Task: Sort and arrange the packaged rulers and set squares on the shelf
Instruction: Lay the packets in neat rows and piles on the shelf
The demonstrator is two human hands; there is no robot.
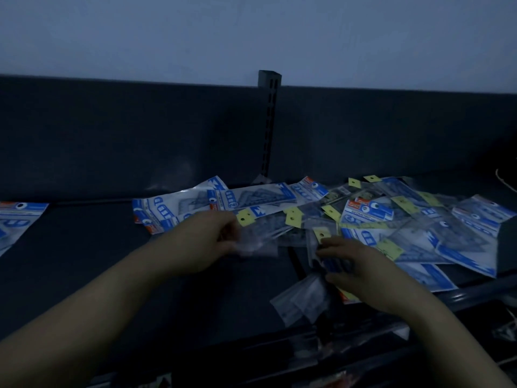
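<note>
On the dark grey metal shelf [84,247], head view, sorting stands at an early stage. One blue-and-white carded packet [16,219] lies alone at the far left. A small overlapping group of like packets [179,211] lies left of centre, near the back panel. Right of centre, a loose heap of blue-carded packets and clear yellow-tabbed sleeves [419,219] remains unsorted, crossing at all angles. Some pieces overhang the front edge.

The left hand [215,242] pinches a blurred clear plastic packet [257,242] at the heap's near-left edge. The right hand [361,264] grips a narrow clear sleeve with a yellow tab [321,236], thumb above and fingers below. Judgement: most of the stock is still to be separated and aligned.
</note>
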